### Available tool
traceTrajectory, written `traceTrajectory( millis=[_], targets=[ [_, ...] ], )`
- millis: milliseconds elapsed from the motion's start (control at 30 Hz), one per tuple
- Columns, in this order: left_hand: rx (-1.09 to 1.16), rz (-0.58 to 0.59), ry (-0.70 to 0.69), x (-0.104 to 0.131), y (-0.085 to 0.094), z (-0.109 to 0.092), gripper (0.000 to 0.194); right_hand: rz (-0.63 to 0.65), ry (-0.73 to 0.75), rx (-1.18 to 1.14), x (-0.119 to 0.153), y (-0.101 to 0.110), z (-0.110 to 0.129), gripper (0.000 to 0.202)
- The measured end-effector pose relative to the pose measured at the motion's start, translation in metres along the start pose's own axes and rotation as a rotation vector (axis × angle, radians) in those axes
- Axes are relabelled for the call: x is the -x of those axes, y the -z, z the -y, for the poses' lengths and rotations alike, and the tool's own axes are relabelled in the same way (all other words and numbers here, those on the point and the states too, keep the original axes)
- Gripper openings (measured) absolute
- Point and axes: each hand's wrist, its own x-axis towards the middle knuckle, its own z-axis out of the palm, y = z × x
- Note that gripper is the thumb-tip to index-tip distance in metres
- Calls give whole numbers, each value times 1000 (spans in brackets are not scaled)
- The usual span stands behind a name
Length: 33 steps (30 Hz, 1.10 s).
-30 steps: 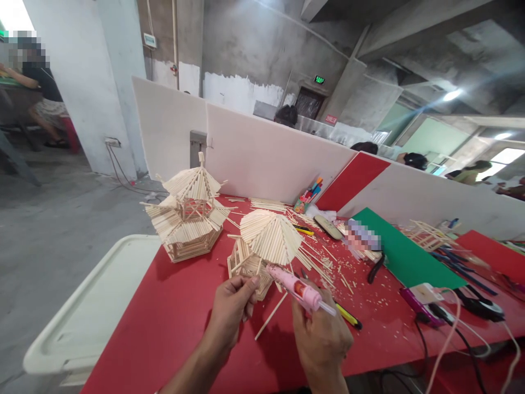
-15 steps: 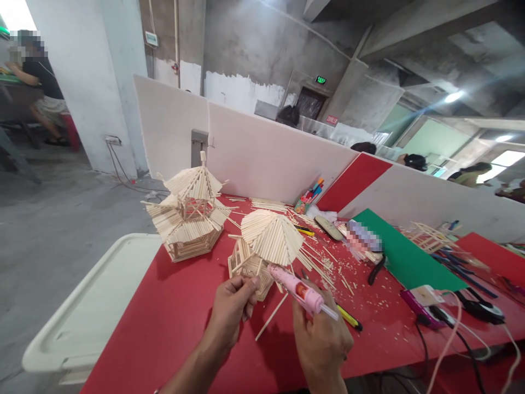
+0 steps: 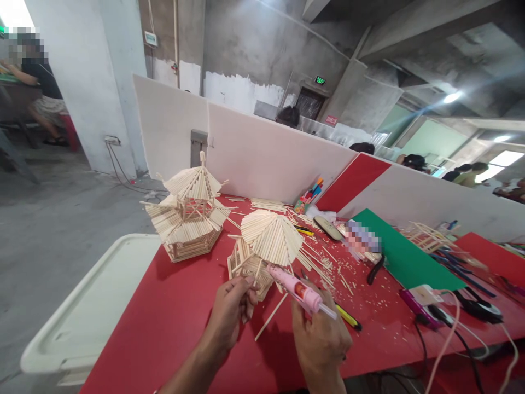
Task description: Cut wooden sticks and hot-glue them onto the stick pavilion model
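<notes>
My right hand (image 3: pixel 322 334) is wrapped round a pink hot glue gun (image 3: pixel 301 290), its nozzle end pointing at the small wooden-stick pavilion model (image 3: pixel 273 238). Beside the nozzle, my left hand (image 3: pixel 233 303) is closed in a pinch on a thin wooden stick (image 3: pixel 258 269) at the model's front. The fingers partly hide that stick and the model's base. A fan-shaped stick roof tops this model. Behind it to the left stands a taller two-roofed stick pagoda (image 3: pixel 191 224). One loose stick (image 3: pixel 270 317) lies on the red table between my hands.
Loose sticks (image 3: pixel 315 262) and scraps lie right of the model, with a yellow cutter (image 3: pixel 348 316) nearby. Further right are a green board (image 3: pixel 404 254) and a power strip (image 3: pixel 426 306) with cables. A pen cup (image 3: pixel 303 202) stands by the white partition (image 3: pixel 266 153).
Almost nothing differs. My left fingers have shifted very slightly at the stick; the glue gun keeps its place at the model.
</notes>
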Motion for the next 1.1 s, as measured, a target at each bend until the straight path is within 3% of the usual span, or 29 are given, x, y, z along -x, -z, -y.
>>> traceTrajectory(
  millis=[533,1100],
  targets=[
    [-6,9,48,2,1,-1,24,6,1,-30,2,0,-1,15],
    [-13,25,10,3,1,0,25,2,3,-26,3,0,0,15]
  ],
)
